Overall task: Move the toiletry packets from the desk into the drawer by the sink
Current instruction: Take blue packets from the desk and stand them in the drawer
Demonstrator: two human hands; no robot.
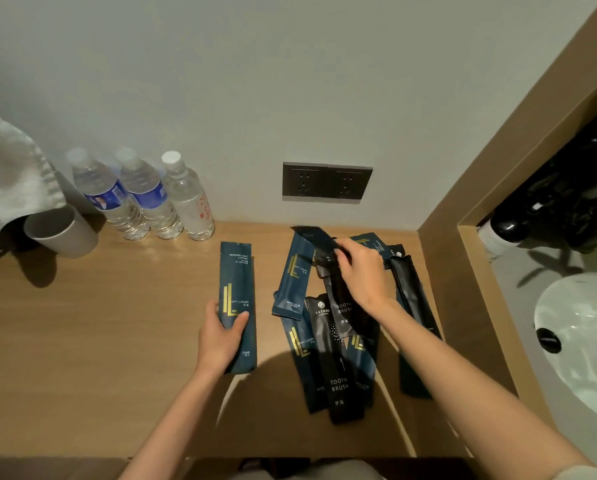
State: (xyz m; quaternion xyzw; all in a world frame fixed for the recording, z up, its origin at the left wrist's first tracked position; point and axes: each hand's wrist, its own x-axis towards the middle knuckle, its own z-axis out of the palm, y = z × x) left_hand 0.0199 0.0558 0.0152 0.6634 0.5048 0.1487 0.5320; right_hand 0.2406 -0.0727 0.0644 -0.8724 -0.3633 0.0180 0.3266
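Two hands, left hand gripping comb packet, right hand pinching black packet

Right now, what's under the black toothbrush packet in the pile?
The black toothbrush packet lies on dark blue packets, whose gold-marked parts stick out on both sides. Whatever is directly beneath its middle is covered.

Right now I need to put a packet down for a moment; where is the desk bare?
Bare wood runs from the paper cup and water bottles to the left hand. Crowded: the packet pile under the right hand, up to the side panel.
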